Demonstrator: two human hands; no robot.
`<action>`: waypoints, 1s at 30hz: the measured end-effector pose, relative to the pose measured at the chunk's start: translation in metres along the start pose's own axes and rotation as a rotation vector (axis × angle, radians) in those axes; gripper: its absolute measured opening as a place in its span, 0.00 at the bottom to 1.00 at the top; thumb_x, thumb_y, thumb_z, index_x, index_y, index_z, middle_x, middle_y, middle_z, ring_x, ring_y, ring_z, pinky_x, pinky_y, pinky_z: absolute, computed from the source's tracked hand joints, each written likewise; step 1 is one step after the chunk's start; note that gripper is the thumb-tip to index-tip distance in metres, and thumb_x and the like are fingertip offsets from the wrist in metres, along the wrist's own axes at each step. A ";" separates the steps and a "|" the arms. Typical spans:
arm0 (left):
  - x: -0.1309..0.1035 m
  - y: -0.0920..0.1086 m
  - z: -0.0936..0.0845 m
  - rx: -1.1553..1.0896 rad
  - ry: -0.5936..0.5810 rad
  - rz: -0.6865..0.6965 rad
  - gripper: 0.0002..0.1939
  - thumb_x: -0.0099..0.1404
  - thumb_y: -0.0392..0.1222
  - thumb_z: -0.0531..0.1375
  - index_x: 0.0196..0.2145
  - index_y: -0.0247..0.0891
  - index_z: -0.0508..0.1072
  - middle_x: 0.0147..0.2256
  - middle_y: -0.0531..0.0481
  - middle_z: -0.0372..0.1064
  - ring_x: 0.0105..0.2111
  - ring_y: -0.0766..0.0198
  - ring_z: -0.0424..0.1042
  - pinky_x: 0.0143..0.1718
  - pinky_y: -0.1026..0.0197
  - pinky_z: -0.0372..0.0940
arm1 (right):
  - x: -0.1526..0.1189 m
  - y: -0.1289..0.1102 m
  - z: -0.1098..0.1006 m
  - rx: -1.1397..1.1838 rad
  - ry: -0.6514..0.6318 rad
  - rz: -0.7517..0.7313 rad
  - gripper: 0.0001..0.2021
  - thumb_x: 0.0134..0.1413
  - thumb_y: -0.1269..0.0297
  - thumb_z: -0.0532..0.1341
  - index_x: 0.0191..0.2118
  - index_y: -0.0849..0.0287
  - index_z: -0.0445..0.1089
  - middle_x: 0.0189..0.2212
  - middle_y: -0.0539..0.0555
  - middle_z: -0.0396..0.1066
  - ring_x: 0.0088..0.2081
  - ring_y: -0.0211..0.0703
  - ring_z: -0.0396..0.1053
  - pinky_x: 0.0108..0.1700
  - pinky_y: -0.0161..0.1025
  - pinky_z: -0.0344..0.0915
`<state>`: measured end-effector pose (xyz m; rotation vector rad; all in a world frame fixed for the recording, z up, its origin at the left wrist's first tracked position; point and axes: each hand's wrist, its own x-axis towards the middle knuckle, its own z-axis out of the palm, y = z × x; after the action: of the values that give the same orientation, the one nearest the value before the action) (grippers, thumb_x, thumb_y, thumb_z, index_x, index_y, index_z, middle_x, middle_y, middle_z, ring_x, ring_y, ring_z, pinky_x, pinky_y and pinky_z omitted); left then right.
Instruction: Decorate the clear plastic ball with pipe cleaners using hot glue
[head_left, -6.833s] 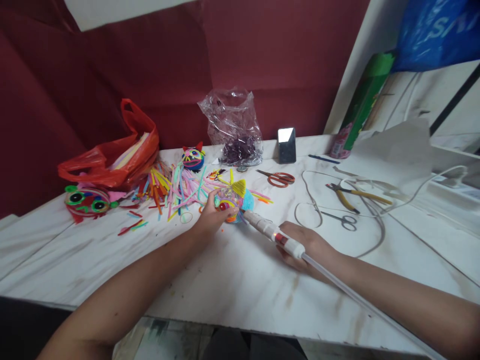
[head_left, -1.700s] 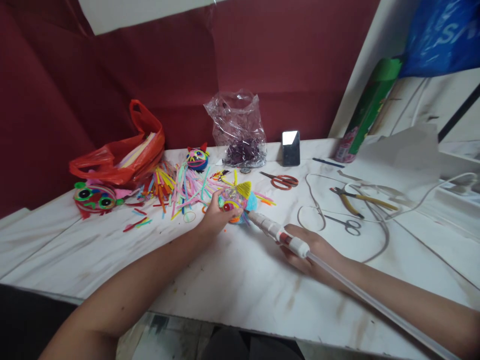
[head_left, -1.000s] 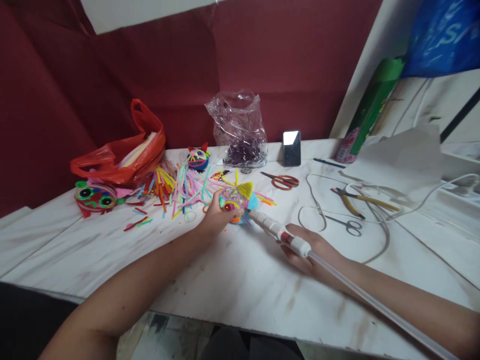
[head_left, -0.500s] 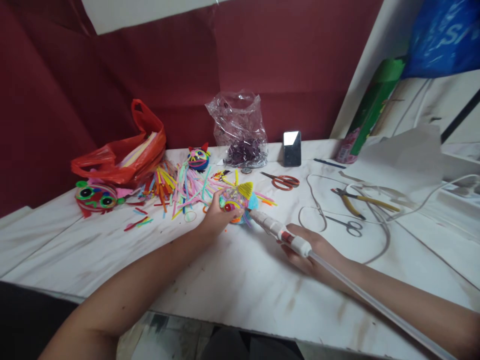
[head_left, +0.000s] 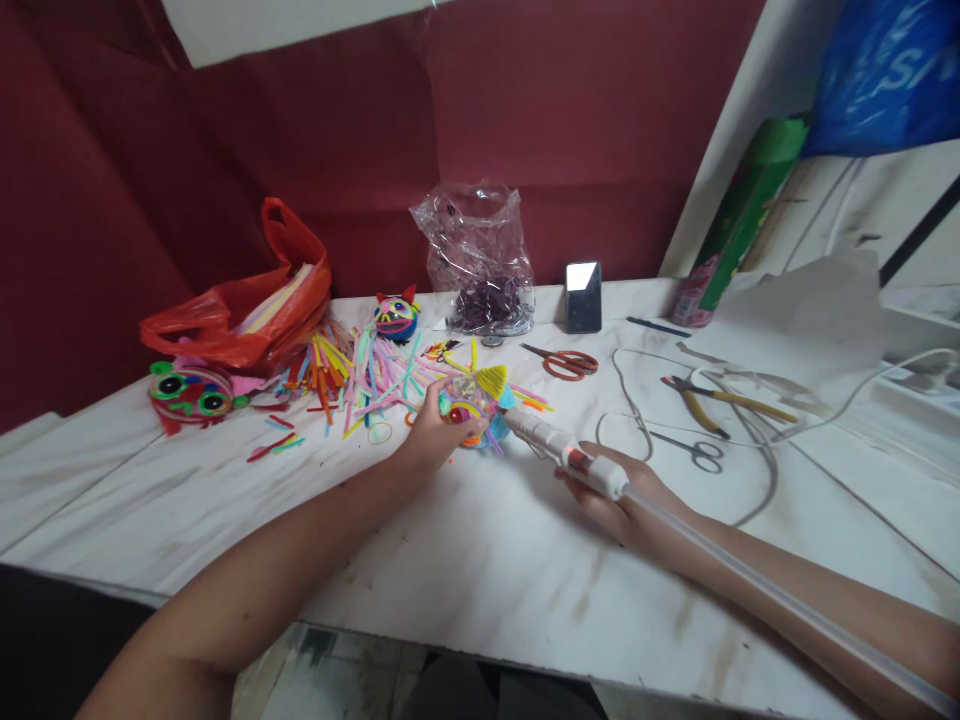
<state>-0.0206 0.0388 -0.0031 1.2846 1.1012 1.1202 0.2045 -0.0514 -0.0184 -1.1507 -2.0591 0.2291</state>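
My left hand (head_left: 439, 428) is closed around a colourful pipe-cleaner animal head (head_left: 469, 400), with a yellow pointed ear, a light blue piece and a red eye. In my right hand (head_left: 619, 495) is a white hot glue gun (head_left: 551, 440), a long clear glue stick (head_left: 735, 555) trailing from its rear across my forearm. The gun's nozzle points at the light blue side of the head; whether it touches cannot be made out. Several pipe cleaners (head_left: 379, 375) lie loose just beyond my left hand.
Behind stand a red plastic bag (head_left: 217, 320), a clear bag of dark bits (head_left: 491, 300) and a phone (head_left: 583, 298). Finished-looking heads (head_left: 199, 392) sit left. To the right lie orange-handled scissors (head_left: 562, 362), pliers (head_left: 720, 400), small scissors (head_left: 690, 450) and a looping cord (head_left: 772, 480).
The glue gun in my right hand has drawn slightly right, its nozzle a little farther from the animal head. My left hand holds the head in nearly the same place.
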 end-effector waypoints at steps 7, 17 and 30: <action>0.001 -0.002 0.000 -0.024 0.002 -0.001 0.45 0.44 0.40 0.70 0.58 0.43 0.56 0.35 0.50 0.72 0.32 0.64 0.73 0.39 0.58 0.68 | -0.001 0.001 0.001 0.000 -0.011 -0.023 0.06 0.57 0.66 0.51 0.31 0.56 0.63 0.25 0.52 0.68 0.26 0.40 0.68 0.28 0.35 0.65; 0.003 -0.004 -0.001 -0.018 0.003 0.008 0.44 0.44 0.39 0.70 0.58 0.42 0.57 0.38 0.49 0.72 0.33 0.65 0.73 0.41 0.58 0.68 | 0.001 -0.002 0.000 -0.037 -0.010 -0.002 0.06 0.57 0.66 0.51 0.30 0.55 0.62 0.24 0.52 0.67 0.26 0.40 0.67 0.27 0.36 0.64; 0.002 -0.004 0.000 -0.022 0.000 0.014 0.43 0.44 0.39 0.70 0.57 0.43 0.57 0.37 0.49 0.72 0.35 0.62 0.74 0.41 0.57 0.68 | 0.001 -0.003 0.000 -0.009 -0.005 -0.016 0.06 0.57 0.66 0.51 0.30 0.55 0.63 0.25 0.51 0.68 0.26 0.40 0.67 0.27 0.35 0.65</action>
<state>-0.0206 0.0413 -0.0071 1.2767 1.0783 1.1406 0.2019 -0.0526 -0.0168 -1.1395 -2.0748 0.2157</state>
